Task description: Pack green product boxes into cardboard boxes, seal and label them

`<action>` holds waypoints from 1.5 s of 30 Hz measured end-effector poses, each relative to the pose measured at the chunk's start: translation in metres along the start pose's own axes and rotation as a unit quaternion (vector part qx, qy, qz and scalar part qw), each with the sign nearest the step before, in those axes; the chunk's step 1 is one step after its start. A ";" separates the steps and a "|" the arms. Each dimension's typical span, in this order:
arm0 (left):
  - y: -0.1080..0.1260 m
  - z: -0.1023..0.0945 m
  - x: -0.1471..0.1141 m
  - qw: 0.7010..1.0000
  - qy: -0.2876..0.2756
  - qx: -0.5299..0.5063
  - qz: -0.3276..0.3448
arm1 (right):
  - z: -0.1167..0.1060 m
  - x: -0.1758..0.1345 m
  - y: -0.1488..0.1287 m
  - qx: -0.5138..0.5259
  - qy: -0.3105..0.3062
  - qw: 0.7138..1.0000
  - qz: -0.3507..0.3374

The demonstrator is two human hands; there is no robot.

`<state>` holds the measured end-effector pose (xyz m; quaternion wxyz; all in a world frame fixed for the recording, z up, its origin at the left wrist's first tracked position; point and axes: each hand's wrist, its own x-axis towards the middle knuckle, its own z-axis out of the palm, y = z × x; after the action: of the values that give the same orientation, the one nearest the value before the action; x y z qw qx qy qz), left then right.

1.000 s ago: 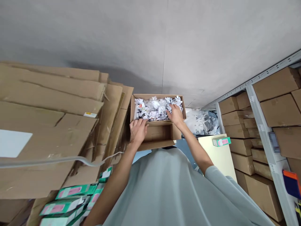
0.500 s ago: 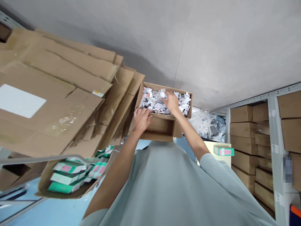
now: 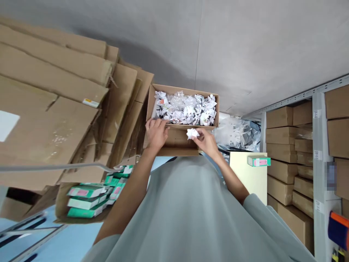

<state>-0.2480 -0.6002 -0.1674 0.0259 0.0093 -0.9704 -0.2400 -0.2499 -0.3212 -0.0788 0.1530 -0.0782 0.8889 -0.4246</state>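
A cardboard box (image 3: 183, 88) full of crumpled paper (image 3: 203, 109) stands in front of me, with clear plastic wrap (image 3: 176, 100) lying among the paper. My left hand (image 3: 157, 134) grips the box's near left corner, its fingers over the rim. Between the fingertips of my right hand (image 3: 207, 142) is a crumpled piece of white paper (image 3: 192, 134), held just outside the near wall. Below it an open cardboard compartment (image 3: 178, 140) shows bare brown sides; whether it is a separate box I cannot tell.
Flattened cardboard (image 3: 81, 87) is piled at left, above a carton of green-and-white boxes (image 3: 88, 202). At right are a bag of shredded paper (image 3: 240, 134), one green box (image 3: 259, 161) on a pale board, and shelves (image 3: 319, 174) of cartons.
My right hand has come out of the paper-filled box toward me with a crumpled piece of paper. My left hand stays at the near left corner. The view has shifted slightly.
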 end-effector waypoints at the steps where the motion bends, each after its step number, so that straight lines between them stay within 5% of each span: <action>1: 0.000 -0.001 0.000 1.000 -0.001 0.001 -0.001 | 0.008 -0.005 0.005 0.001 -0.017 1.000 0.020; 8: -0.001 -0.008 0.001 1.000 -0.017 0.001 0.007 | 0.029 -0.006 0.014 -0.096 -0.077 0.991 0.058; 14: -0.002 -0.007 0.002 1.000 0.000 -0.011 0.011 | -0.013 0.013 0.003 -0.152 -0.011 0.988 0.021; 20: -0.004 -0.006 0.002 1.000 0.008 -0.001 0.025 | -0.059 0.072 -0.005 -0.215 0.085 0.972 0.043; 29: -0.005 -0.005 0.004 1.000 0.006 -0.003 0.024 | -0.059 0.142 -0.006 -0.302 0.037 0.946 0.115; 35: -0.004 -0.005 0.004 0.999 0.009 -0.019 0.030 | -0.051 0.130 0.003 -0.295 0.067 0.948 0.101; 45: -0.003 -0.006 0.002 0.999 0.010 -0.010 0.047 | -0.057 0.056 -0.027 -0.256 0.143 0.955 0.046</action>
<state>-0.2496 -0.6063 -0.1632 0.0469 -0.0346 -0.9670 -0.2481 -0.3215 -0.3116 -0.0361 0.0190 -0.0123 0.9830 -0.1824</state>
